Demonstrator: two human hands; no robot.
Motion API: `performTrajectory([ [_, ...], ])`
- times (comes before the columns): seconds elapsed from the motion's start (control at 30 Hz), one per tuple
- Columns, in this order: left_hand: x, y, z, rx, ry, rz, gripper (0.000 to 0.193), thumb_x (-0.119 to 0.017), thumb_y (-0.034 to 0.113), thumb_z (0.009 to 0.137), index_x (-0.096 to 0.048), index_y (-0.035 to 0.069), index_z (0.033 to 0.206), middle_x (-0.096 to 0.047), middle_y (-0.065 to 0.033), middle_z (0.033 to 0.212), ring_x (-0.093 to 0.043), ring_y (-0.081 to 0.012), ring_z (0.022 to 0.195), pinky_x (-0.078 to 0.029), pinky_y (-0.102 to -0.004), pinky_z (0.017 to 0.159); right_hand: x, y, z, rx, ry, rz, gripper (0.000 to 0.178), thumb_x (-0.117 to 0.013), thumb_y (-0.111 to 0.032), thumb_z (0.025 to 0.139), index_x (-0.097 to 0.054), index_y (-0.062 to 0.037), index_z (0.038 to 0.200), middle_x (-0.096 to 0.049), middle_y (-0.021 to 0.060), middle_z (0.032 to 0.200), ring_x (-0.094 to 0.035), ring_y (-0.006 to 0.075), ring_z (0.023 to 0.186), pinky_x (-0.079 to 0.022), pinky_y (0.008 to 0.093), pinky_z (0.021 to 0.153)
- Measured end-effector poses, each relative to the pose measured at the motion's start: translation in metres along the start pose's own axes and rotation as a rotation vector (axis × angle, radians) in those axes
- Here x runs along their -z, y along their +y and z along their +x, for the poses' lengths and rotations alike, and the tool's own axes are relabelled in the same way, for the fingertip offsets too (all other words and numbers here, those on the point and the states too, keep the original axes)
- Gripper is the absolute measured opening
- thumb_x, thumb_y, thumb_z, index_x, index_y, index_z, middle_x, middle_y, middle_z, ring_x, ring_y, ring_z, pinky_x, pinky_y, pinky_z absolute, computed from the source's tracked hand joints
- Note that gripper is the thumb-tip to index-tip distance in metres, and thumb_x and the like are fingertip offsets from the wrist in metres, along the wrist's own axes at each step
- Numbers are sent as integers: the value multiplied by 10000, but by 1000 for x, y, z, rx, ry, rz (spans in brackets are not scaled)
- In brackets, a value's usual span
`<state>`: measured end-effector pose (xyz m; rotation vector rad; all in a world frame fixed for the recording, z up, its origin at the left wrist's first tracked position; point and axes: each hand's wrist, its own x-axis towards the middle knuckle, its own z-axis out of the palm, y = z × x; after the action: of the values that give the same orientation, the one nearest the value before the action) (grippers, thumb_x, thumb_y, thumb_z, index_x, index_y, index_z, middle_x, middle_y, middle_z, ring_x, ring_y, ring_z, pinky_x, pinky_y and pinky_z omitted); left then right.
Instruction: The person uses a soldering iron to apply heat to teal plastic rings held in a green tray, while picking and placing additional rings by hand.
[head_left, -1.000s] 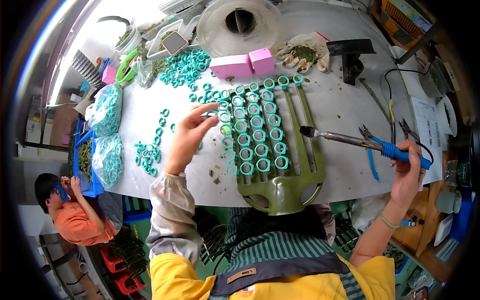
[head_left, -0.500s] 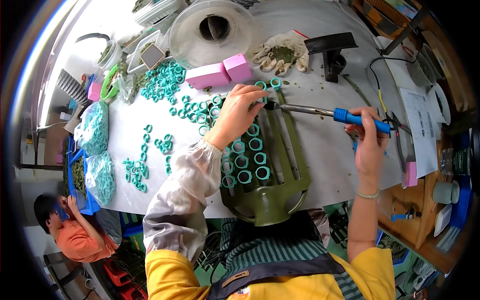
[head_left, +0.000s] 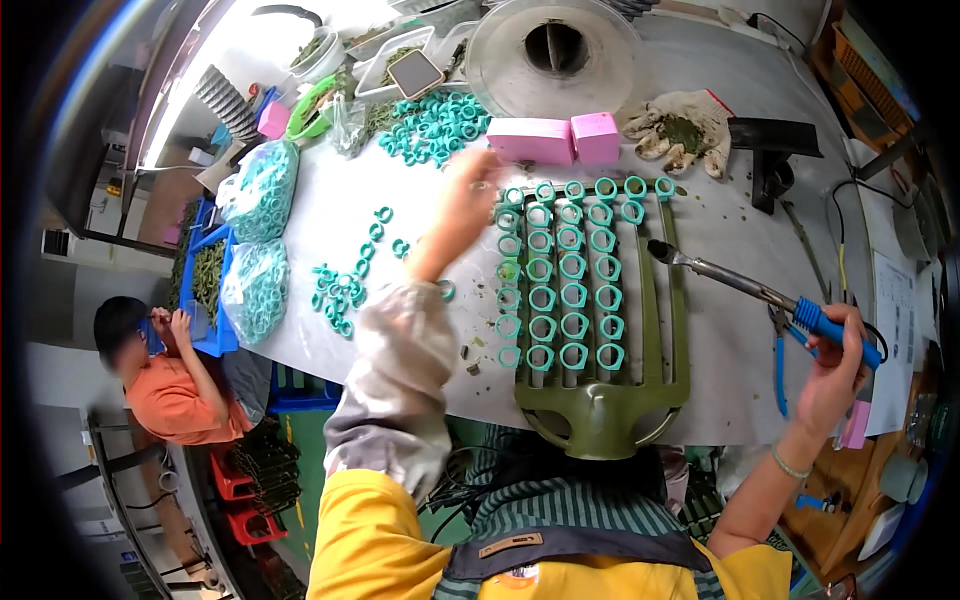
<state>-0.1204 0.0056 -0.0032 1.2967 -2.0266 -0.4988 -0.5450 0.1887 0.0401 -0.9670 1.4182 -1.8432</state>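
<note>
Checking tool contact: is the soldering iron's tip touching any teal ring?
No, the soldering iron in the right hand hovers beside the ring rows, its tip apart.

The left hand at upper centre is motion-blurred, so its fingers and anything in them cannot be told. Its forearm hides part of the surface. The clear spool is cut off by the top edge.

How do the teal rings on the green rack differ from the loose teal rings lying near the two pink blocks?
The rings on the green rack sit in neat rows along the rack's prongs; the loose rings lie in a jumbled heap on the white table. The rack rings are spaced apart; the heaped ones overlap. The left hand hovers between the two groups. Both look the same colour and kind.
</note>
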Motion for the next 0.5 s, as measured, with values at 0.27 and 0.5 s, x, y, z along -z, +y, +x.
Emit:
performTrajectory([
  [0.27, 170, -123, -163, 998, 108, 814, 403, -427, 250, 993, -558, 64, 1325, -578, -238, 1286, -545, -369, 1207, -415, -453, 1022, 12, -11, -8, -10, 112, -75, 254, -525, -227, 975, -629, -15, 882, -631, 57, 899, -521, 105, 623, -426, 231, 598],
  [0.5, 116, -119, -195, 529, 336, 171, 402, -410, 292, 1047, -593, 29, 1290, -543, -178, 1357, -476, -305, 1289, -344, -370, 1093, 14, -6, -11, -28, 110, -70, 229, -524, -228, 970, -633, -34, 920, -615, 42, 963, -507, 106, 652, -425, 223, 611],
])
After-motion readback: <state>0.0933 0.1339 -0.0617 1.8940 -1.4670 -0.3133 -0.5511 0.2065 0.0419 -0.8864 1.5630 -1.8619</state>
